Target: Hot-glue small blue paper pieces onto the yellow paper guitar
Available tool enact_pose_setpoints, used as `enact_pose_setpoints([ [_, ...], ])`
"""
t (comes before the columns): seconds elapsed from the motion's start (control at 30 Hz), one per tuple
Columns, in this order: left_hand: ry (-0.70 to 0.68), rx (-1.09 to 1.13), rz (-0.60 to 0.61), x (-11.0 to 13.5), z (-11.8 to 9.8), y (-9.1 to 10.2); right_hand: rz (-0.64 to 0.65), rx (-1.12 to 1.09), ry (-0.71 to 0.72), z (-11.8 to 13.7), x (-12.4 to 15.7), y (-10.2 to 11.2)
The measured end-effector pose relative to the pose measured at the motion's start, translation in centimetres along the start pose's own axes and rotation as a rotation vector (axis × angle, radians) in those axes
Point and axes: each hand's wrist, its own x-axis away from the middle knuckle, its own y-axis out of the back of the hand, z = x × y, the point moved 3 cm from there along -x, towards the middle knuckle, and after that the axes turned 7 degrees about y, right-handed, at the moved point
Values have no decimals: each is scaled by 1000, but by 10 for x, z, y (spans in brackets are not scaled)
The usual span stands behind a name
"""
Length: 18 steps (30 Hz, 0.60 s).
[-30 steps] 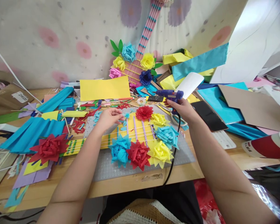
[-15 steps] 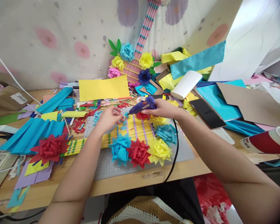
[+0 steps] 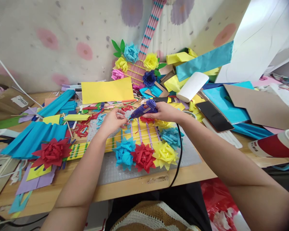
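Note:
My right hand (image 3: 163,112) is wrapped round a dark blue hot glue gun (image 3: 144,109), its nozzle pointing left. My left hand (image 3: 115,120) pinches a small light blue paper piece, mostly hidden by the fingers, right at the nozzle tip. Below both hands lies a yellow paper guitar (image 3: 135,131) with strings and purple strips. Along its near edge sit a blue paper flower (image 3: 124,154), a red paper flower (image 3: 144,157) and a yellow paper flower (image 3: 165,155). A large red paper flower (image 3: 52,152) is at the neck's left end.
Under the guitar is a grey cutting mat (image 3: 110,173). Behind, a pink paper guitar (image 3: 137,72) leans on the wall. A phone (image 3: 214,116), a red and white cup (image 3: 274,144) and cardboard (image 3: 262,106) lie right. The black cord (image 3: 180,154) hangs over the front edge.
The glue gun has shifted slightly left, its nozzle closer to my left fingers. My left hand has hardly moved.

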Motion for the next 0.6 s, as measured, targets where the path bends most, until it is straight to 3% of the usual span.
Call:
enact_pose_setpoints([
  [0.6,14,-14,-1,0,-1,-1,-29,-43,97,-2,-4,3],
])
